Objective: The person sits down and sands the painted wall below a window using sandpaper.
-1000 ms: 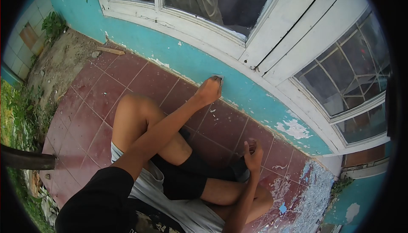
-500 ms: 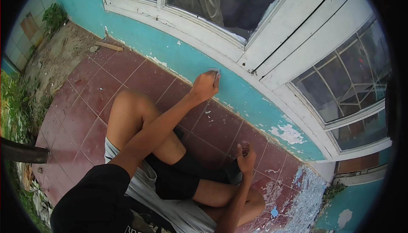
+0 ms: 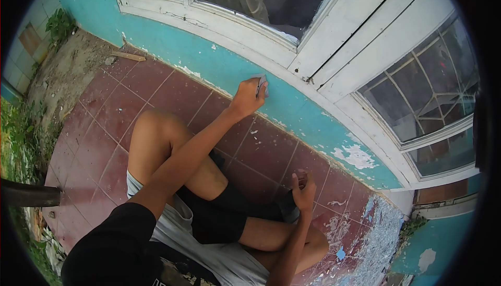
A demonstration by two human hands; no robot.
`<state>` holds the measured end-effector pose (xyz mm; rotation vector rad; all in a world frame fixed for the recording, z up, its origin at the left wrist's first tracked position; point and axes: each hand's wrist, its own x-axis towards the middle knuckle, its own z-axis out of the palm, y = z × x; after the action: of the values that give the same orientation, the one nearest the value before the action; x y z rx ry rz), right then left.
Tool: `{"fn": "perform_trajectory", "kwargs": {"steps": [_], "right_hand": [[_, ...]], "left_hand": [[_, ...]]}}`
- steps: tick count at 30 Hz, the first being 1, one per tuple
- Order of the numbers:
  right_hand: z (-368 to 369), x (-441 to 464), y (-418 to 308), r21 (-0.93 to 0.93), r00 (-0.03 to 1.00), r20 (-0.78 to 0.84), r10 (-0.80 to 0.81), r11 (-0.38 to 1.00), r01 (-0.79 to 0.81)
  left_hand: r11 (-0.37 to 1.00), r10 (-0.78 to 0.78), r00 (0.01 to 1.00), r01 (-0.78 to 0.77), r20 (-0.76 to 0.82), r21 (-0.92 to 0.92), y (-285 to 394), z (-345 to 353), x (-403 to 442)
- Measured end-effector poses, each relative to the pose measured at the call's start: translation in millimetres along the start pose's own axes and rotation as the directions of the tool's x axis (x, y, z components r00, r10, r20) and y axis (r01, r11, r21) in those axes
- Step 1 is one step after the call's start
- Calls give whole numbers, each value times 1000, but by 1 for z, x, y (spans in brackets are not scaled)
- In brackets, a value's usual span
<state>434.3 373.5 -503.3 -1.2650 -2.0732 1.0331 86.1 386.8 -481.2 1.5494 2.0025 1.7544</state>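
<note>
My left hand (image 3: 247, 98) is closed around a small flat grey piece (image 3: 262, 84) that looks like folded sandpaper. It is against the turquoise strip of wall (image 3: 229, 64) below the white window frame, though the contact face is hidden. Lower right, my right hand (image 3: 303, 191) hangs above the tiled floor near my foot. Its fingers are loosely curled with the thumb apart, and I make out nothing in it. Between my hands and the wall lie dark red floor tiles (image 3: 266, 153). A bare white patch (image 3: 356, 156) shows where paint has come off further right along the wall.
Pale blue and white flakes (image 3: 376, 244) cover the floor at the right, with a blue chip (image 3: 341, 253) among them. A white door frame (image 3: 360, 40) and glazed window rise above the wall. A wood strip (image 3: 128, 56) lies at the far left edge of the tiles.
The view has shifted slightly. My left hand stays at nearly the same stretch of wall, with the grey piece now tilted more upright and showing more. My right hand has hardly moved.
</note>
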Motion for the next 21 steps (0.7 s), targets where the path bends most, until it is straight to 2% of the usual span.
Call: {"fn": "perform_trajectory", "kwargs": {"steps": [1,2,4,5,7,8,10,11,13,17,19,20,21], "right_hand": [[0,2,-3,-4,1000,0,-12,1000,12],[3,3,-5,-1,1000,3,-17,1000,17],[2,8,-8,-1,1000,3,-18,1000,18],[1,9,-9,-12,999,12,-32,999,32],[3,3,-8,-17,1000,15,-5,1000,6],[3,0,-6,-14,1000,10,18,1000,-18],[1,2,-2,-24,1000,0,-4,1000,4],[2,0,0,-37,999,1,-34,999,34],[3,3,-5,-12,1000,-1,-20,1000,20],[6,6,2,-4,1000,8,-25,1000,25],[1,2,6,-23,999,15,-36,999,36],[4,-1,6,-28,999,17,-35,999,35],[5,-2,-3,-14,1000,10,-24,1000,24]], "left_hand": [[996,77,997,-79,31,42,-15,9,-5],[996,78,997,-79,27,48,-23,15,-8],[951,196,977,-210,81,228,-29,24,-15],[952,193,979,-202,62,230,-21,18,-11],[998,56,998,-56,-34,-3,5,-1,1],[998,55,998,-55,-35,-7,6,-3,4],[995,-104,991,104,-80,2,9,-9,8],[994,-108,992,109,-63,8,0,0,-3],[990,76,985,-92,153,103,-29,24,-18],[980,114,987,-131,114,147,-25,22,-9],[995,54,988,-66,-144,-79,6,0,4],[995,62,989,-73,-132,-75,9,-1,6],[998,-4,994,-3,-111,-68,12,-1,4]]}}
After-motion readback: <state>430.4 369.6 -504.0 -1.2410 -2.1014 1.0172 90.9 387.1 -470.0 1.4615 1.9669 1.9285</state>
